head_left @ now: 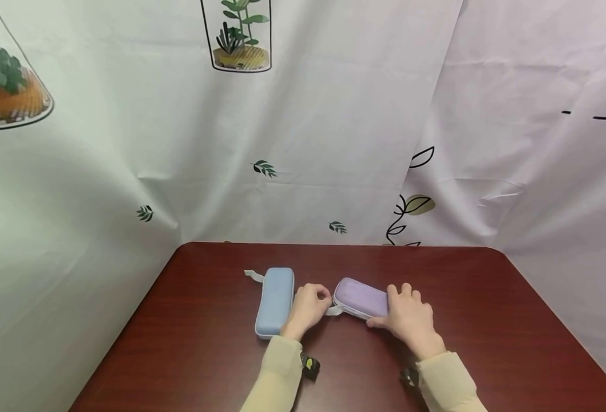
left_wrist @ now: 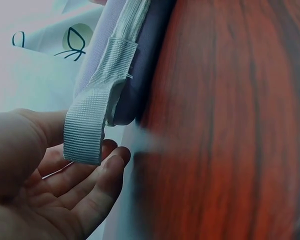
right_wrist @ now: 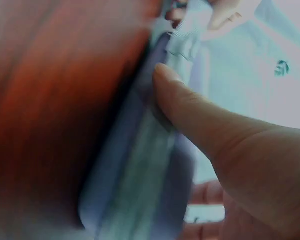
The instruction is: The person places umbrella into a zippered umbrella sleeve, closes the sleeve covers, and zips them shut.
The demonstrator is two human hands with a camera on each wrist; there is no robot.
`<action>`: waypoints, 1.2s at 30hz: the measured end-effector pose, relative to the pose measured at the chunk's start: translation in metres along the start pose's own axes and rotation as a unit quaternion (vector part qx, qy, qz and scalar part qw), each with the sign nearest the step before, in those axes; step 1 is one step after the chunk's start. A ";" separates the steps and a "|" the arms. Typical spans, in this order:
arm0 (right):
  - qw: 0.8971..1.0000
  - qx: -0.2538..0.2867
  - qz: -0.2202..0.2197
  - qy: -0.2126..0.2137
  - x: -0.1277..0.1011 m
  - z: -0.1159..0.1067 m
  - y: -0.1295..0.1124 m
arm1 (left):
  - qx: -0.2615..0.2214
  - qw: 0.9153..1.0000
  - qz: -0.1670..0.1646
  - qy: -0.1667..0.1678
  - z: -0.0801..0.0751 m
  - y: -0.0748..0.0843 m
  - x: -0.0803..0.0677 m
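Note:
A purple zippered case point(head_left: 360, 297) lies on the table at a slant, with a light fabric strap point(left_wrist: 87, 130) at its left end. My left hand point(head_left: 309, 304) is at that end, fingers curled and thumb against the strap; the thumb tip is hidden behind it in the left wrist view. Around the case's right part, my right hand point(head_left: 410, 316) grips it, with the thumb point(right_wrist: 190, 105) along the pale zipper band point(right_wrist: 145, 165) and the other fingers on the far side. The right wrist view is blurred. The case looks closed along the side I see.
A light blue zippered case point(head_left: 276, 300) lies left of my left hand, its pale strap point(head_left: 253, 276) pointing left. Both cases are on a dark red wooden table point(head_left: 189, 343). Behind the table hangs a white cloth point(head_left: 303, 126) with printed plants.

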State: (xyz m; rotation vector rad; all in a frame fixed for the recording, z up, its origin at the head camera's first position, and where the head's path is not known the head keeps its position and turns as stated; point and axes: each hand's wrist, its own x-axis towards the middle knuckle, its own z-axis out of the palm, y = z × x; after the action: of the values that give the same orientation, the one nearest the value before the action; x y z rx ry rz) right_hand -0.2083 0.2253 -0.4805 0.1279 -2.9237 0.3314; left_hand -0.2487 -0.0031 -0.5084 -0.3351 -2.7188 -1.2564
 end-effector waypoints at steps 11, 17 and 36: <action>0.997 0.011 -0.078 0.013 0.006 0.000 0.006 | 0.006 1.000 0.007 0.007 0.002 0.001 0.001; 0.999 0.003 -0.037 0.018 0.005 0.003 0.001 | 0.009 1.000 0.006 0.002 0.005 0.003 0.001; 1.000 0.014 -0.009 0.011 0.003 0.007 -0.004 | 0.018 0.999 0.021 -0.018 0.009 0.012 -0.003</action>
State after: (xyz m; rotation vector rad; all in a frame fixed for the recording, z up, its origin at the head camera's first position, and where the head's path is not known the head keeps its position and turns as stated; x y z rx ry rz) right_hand -0.2117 0.2199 -0.4859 0.1542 -2.8954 0.3674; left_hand -0.2427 0.0109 -0.5063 -0.4115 -2.7456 -1.2017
